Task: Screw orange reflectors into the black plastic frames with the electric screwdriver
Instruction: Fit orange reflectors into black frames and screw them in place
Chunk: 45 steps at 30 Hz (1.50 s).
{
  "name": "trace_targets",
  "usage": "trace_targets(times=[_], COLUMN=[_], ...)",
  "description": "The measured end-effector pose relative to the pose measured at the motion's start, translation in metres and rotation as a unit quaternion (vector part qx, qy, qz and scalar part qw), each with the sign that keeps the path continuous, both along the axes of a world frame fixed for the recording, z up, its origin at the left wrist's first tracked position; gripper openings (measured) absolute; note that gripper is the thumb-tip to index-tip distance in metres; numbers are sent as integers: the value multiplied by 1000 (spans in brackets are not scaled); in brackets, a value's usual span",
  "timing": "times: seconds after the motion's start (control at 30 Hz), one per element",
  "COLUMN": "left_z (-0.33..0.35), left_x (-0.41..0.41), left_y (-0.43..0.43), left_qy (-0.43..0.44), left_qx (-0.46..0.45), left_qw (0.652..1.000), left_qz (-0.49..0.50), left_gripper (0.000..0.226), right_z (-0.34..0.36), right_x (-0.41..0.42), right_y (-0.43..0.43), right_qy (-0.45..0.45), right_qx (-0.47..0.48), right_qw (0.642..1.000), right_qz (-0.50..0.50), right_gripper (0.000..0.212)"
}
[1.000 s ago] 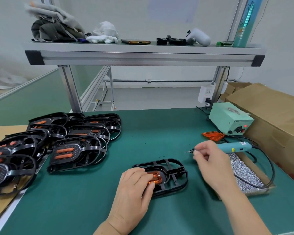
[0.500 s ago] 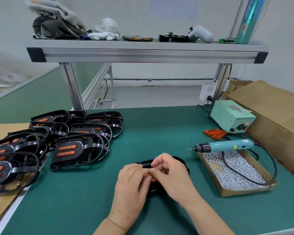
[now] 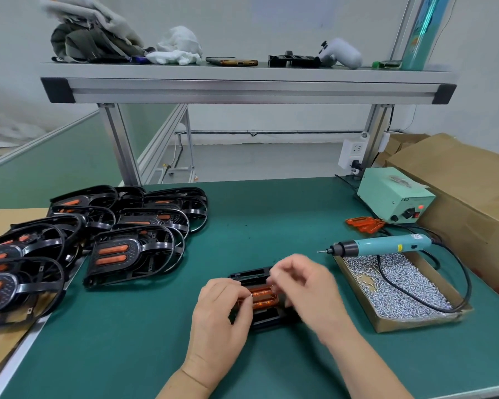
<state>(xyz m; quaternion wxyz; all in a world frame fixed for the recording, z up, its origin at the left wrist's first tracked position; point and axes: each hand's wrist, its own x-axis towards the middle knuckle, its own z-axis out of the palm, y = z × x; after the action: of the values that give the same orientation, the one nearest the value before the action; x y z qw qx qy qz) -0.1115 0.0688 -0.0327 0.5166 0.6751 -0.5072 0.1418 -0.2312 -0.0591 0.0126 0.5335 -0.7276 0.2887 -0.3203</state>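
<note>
The green table is set out as a one-seat station, with the work at 6 o'clock and supplies on either side. The large cardboard box at 3 o'clock is closed, so I cannot tell what it holds. At 9 to 10 o'clock the finished frames lie overlapped in a heap, each already showing orange bars, probably parked there to stay clear of the working spot.

The shallow cardboard tray at 4 o'clock holds a loose bed of small silver screws, well within reach of the right side. The electric screwdriver rests across the tray's far corner with its bit pointing toward the work, and its cord loops over the screws. That makes it easy to pick up once a screw is seated. Behind it at 2 o'clock sits the pale green power box, with spare reflectors just beside it.

The black frame lies flat at 6 o'clock. The left grip is curled over its left edge, apparently steadying it. The right grip hovers at the frame's right side with its fingers bent. It is too blurred to say whether it pinches anything. Between the two, the orange reflector sits in the frame's pocket. A silver glint at the left fingertips may be a screw.
</note>
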Motion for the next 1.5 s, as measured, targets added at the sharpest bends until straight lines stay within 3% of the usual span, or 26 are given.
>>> trace_targets(times=[0.1, 0.2, 0.43, 0.63, 0.77, 0.97, 1.13, 1.3, 1.5], left_z=[-1, -1, -2, -3, -2, 0, 1, 1, -1], left_x=[1, 1, 2, 1, 1, 0, 1, 1, 2], left_y=[1, 1, 0, 0, 0, 0, 0, -1, -2], left_qy=[2, 2, -1, -9, -10, -12, -8, -11, -16], left_qx=[11, 14, 16, 9, 17, 15, 14, 8, 1], left_qw=[1000, 1000, 1000, 1000, 1000, 1000, 1000, 1000, 1000], left_qz=[4, 7, 9, 10, 12, 13, 15, 14, 1], left_gripper=[12, 11, 11, 9, 12, 13, 14, 15, 13], right_z=[4, 8, 3, 9, 9, 4, 3, 13, 31], right_x=[-12, -30, -55, -48, -43, -35, -31, -29, -18], right_y=[-28, -55, -87, -104, -119, -124, -121, -110, -85], right_qy=[-60, -107, -129, -183, -199, -213, -204, -295, -338], right_qx=[-7, 57, 244, 352, 388, 388, 366, 351, 235], right_qw=[984, 951, 920, 876, 850, 836, 846, 836, 878], right_qz=[-166, -285, -277, -274, -296, -323, -329, -301, -244], right_gripper=[8, 16, 58, 21, 14, 21, 23, 19, 18])
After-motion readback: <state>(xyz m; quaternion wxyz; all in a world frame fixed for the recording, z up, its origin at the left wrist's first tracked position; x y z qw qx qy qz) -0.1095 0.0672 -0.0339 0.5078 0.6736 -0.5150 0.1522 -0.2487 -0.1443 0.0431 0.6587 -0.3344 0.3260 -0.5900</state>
